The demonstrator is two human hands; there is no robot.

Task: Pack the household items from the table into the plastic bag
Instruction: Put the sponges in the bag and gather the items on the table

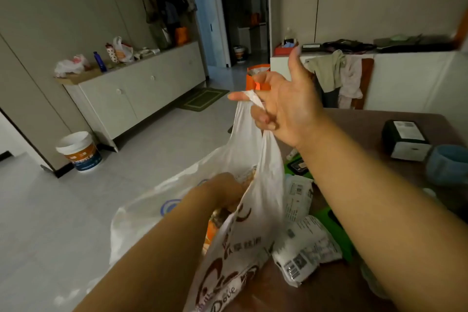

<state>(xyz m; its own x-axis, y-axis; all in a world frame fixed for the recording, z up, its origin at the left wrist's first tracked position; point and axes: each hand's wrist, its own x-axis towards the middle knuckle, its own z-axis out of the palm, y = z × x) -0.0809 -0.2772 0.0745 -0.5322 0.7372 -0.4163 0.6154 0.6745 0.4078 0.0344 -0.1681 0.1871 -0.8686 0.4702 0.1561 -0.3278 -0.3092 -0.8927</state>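
A white plastic bag (243, 159) with brown lettering hangs at the table's left edge. My right hand (283, 106) holds its handle up, fingers hooked through the loop. My left hand (220, 189) reaches down inside the bag's mouth; whether it grips anything there is hidden. An orange packet (210, 232) shows inside the bag. On the brown table (354, 119) beside the bag lie two white packets (297, 200) (306, 248) and green packs (336, 225).
A black-and-white box (405, 138) and a blue bowl (448, 164) stand on the table at the right. An orange bag (255, 78) sits behind my right hand. A white bucket (79, 151) stands on the floor by the low cabinet (131, 94).
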